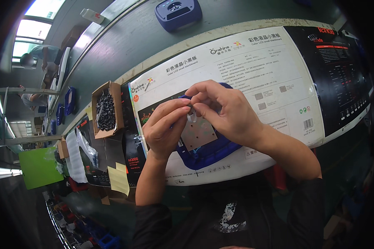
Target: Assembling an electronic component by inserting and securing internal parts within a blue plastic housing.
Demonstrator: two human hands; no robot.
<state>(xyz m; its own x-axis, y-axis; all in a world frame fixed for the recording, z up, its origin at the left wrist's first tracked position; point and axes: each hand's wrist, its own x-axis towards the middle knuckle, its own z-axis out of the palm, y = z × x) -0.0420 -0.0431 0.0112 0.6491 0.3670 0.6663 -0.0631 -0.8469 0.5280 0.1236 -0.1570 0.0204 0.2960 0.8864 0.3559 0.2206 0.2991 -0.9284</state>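
Observation:
My left hand and my right hand meet over a blue plastic housing that lies on a flattened white printed carton sheet. Between the fingertips of both hands I pinch a small clear piece, too small to tell what it is. A light metal-coloured plate sits inside the housing, just under my fingers. Much of the housing is hidden by my hands.
A small open cardboard box full of little black parts stands to the left. Another blue housing lies on the grey belt at the top. Black printed cartons lie at the right. Plastic bags and yellow notes are at lower left. People work far left.

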